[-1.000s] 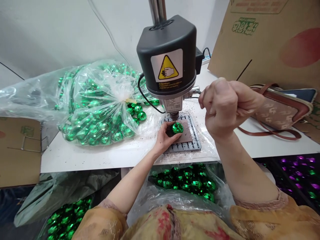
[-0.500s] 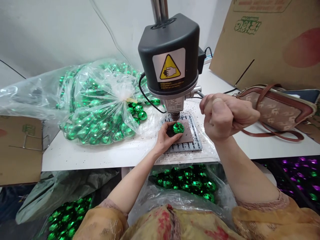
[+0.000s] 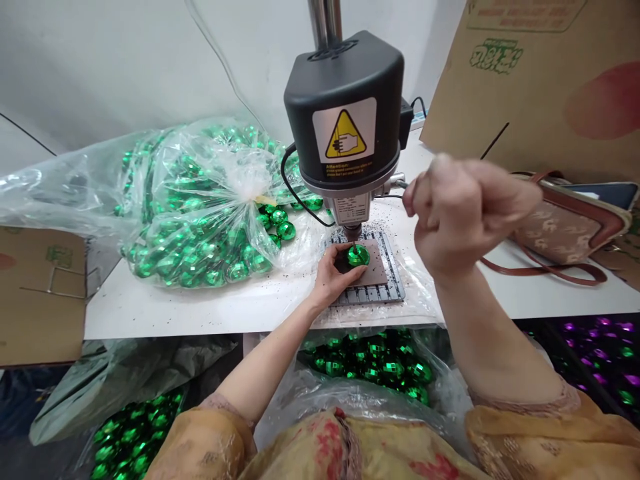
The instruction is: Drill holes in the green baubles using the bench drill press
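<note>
Between the thumb and fingers of my left hand (image 3: 334,272) is a shiny green faceted ball (image 3: 359,255), pressed on a brown board (image 3: 373,270) over the slotted metal base plate (image 3: 395,287). The bit of a black bench drill press (image 3: 345,113) comes down onto the top of the ball; I cannot tell how deep it sits. My right hand (image 3: 465,207) is a closed fist around the drill press's feed lever (image 3: 399,183), with most of the lever hidden by the fingers.
A clear plastic bag (image 3: 200,200) of green balls lies on the white table (image 3: 150,307), left of the drill. More green balls (image 3: 375,363) fill a bag at my lap. Cardboard boxes (image 3: 530,87) stand at both sides, and a brown handbag (image 3: 580,220) is at the right.
My right hand has moved slightly right and up, toward the camera, still on the lever. The left hand keeps the ball in the same place under the bit.
</note>
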`<state>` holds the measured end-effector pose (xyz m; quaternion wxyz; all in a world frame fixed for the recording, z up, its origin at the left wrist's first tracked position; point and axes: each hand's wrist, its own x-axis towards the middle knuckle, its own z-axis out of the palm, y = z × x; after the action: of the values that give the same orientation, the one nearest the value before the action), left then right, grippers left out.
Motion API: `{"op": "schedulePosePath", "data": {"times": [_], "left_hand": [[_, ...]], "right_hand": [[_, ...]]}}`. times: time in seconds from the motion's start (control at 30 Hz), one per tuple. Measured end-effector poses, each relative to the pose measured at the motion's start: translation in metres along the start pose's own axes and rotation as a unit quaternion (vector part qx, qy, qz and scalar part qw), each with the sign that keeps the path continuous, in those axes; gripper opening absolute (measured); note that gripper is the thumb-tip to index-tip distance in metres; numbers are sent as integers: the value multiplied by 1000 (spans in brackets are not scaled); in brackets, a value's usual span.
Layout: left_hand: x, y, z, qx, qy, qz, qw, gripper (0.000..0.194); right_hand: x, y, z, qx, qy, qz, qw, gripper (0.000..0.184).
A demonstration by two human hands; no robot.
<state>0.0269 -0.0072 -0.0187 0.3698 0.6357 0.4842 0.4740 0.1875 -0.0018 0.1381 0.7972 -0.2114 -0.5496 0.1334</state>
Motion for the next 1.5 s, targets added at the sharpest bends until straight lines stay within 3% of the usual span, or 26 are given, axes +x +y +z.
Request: {"op": "schedulePosePath", "data": {"times": [0.13, 0.23, 0.33, 0.37, 0.43, 0.5, 0.53, 0.6, 0.7, 0.77, 0.87, 0.97, 1.03, 1.1, 1.17, 1.27, 1.37, 1.5], "left_hand": [[-8, 13, -4, 40, 34, 28, 998, 46], [-31, 27, -23, 112, 22, 97, 989, 41], [-72, 43, -50, 191, -113, 172, 960, 40], [-87, 48, -59, 233, -185, 191, 935, 39], [-114, 55, -74, 328, -317, 228, 860, 37], [-129, 55, -87, 378, -373, 258, 807, 36], [-129, 54, -92, 381, -360, 270, 808, 35], [-113, 46, -104, 362, -266, 292, 844, 28], [-53, 27, -120, 370, -82, 285, 880, 22], [-3, 11, -129, 405, -3, 225, 886, 25], [59, -12, -134, 401, 52, 109, 908, 35], [87, -25, -133, 371, 51, 57, 925, 32], [88, -26, -128, 361, 47, 59, 929, 28], [78, -20, -117, 280, 51, 35, 958, 30], [61, -11, -100, 103, 47, -25, 993, 38], [34, 1, -68, -117, 27, -107, 987, 53], [16, 7, -43, -156, 12, -103, 982, 54], [14, 5, -29, -173, 4, -73, 982, 55]], "right_hand": [[28, -8, 15, 59, 19, 5, 998, 49], [33, -3, 17, 69, 14, -2, 997, 46], [32, 1, 16, 78, 21, -18, 997, 45], [31, 1, 16, 81, 22, -18, 996, 45], [30, 0, 16, 84, 28, -18, 996, 45], [30, -1, 17, 78, 36, -15, 996, 44], [29, -2, 18, 74, 41, -15, 996, 44], [29, -2, 18, 73, 45, -16, 996, 43], [28, -1, 17, 86, 43, -19, 995, 41], [28, 1, 16, 92, 48, -21, 994, 41], [28, 3, 15, 93, 53, -22, 994, 42], [28, 3, 15, 93, 50, -22, 994, 44], [27, 3, 16, 93, 52, -26, 994, 45], [27, 3, 17, 94, 55, -31, 994, 45], [26, 3, 18, 98, 53, -34, 993, 45], [25, 3, 18, 103, 52, -34, 993, 45], [25, 3, 16, 96, 48, -27, 994, 45], [24, 2, 15, 94, 31, -22, 995, 47]]}}
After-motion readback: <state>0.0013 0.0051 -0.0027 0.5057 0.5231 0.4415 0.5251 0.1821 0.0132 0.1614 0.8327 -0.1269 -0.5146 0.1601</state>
